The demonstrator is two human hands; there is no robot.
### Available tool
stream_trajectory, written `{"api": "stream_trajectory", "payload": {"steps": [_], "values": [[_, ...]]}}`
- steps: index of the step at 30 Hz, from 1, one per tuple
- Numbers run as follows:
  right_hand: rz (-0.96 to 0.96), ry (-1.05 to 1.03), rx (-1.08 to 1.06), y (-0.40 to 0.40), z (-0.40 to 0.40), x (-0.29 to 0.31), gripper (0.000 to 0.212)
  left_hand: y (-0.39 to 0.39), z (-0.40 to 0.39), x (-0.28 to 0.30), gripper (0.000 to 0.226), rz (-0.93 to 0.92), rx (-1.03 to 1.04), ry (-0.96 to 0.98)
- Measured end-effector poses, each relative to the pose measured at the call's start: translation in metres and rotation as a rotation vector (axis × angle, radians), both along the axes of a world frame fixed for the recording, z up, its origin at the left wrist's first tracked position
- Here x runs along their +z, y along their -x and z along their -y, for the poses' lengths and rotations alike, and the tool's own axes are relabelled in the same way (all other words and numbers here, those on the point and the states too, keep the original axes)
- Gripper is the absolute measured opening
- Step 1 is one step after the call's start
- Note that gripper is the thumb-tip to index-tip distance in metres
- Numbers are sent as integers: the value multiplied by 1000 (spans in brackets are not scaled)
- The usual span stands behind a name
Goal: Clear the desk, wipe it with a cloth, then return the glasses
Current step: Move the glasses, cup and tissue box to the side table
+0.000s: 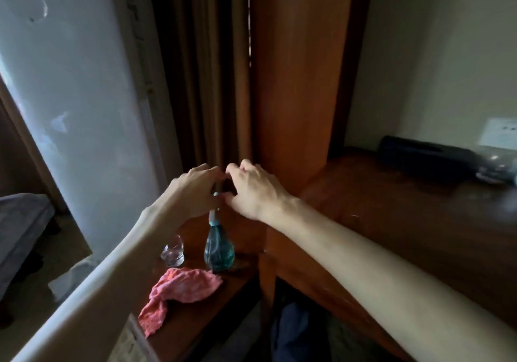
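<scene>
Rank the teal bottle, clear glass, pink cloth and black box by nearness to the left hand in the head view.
From the left hand:
1. Teal bottle, directly below it.
2. Clear glass, lower left.
3. Pink cloth, at the table's near edge.
4. Black box, far right on the desk.

Both bare arms reach forward and come close together. The left hand (pixel 195 191) and the right hand (pixel 253 191) face each other with curled fingers, the fingertips almost touching, around something small and dark.
</scene>
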State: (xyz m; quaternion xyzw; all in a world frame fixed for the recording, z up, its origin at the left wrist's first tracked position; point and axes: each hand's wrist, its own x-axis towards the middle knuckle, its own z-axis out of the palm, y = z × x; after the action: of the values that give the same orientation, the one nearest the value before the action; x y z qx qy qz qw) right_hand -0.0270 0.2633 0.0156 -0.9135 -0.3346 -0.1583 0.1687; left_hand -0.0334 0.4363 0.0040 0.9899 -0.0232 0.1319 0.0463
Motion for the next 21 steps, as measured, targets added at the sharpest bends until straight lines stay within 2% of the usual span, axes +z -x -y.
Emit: {"api": "stream_trajectory", "payload": {"steps": [3, 11, 14, 16, 21], "values": [[14, 3, -139, 2, 92, 24, 38, 2, 95, 24, 40, 79, -106, 29], [-24, 64, -521, -15, 311, 32, 41, -47, 321, 46, 30, 59, -494, 45], [-76, 80, -645, -36, 380, 28, 39, -87, 396, 45, 43, 19, -592, 50], [-109, 78, -726, -54, 424, 23, 45, -117, 443, 42, 55, -4, -641, 40], [-201, 33, -929, -105, 529, 4, 66, -197, 547, 29, 68, -44, -683, 57]]}}
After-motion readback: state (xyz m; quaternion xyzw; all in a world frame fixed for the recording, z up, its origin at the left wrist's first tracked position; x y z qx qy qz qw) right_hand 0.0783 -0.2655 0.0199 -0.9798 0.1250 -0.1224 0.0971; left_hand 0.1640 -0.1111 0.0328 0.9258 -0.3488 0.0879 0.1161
